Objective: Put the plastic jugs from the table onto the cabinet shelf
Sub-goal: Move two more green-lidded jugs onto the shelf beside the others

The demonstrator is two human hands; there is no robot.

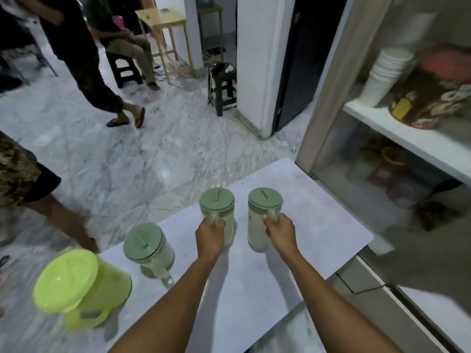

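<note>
Pickup step: left hand (210, 235) curled round the handle of one green-lidded jug (218, 212), right hand (280, 231) round the second jug (263, 217), both seemingly just off the tabletop (318, 225), hard to tell. Next: swing right to cabinet shelf (407, 138). White cups (382, 75) and tin (433, 98) crowd it. Third jug (149, 248), lime jug (81, 286) wait at left.

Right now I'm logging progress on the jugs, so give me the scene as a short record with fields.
left hand: gripping handle of left green-lidded jug
right hand: gripping handle of right green-lidded jug
free jugs: third green-lidded jug; lime jug
table: both free jugs on it
cabinet shelf: white cups, patterned container, no jugs
</note>
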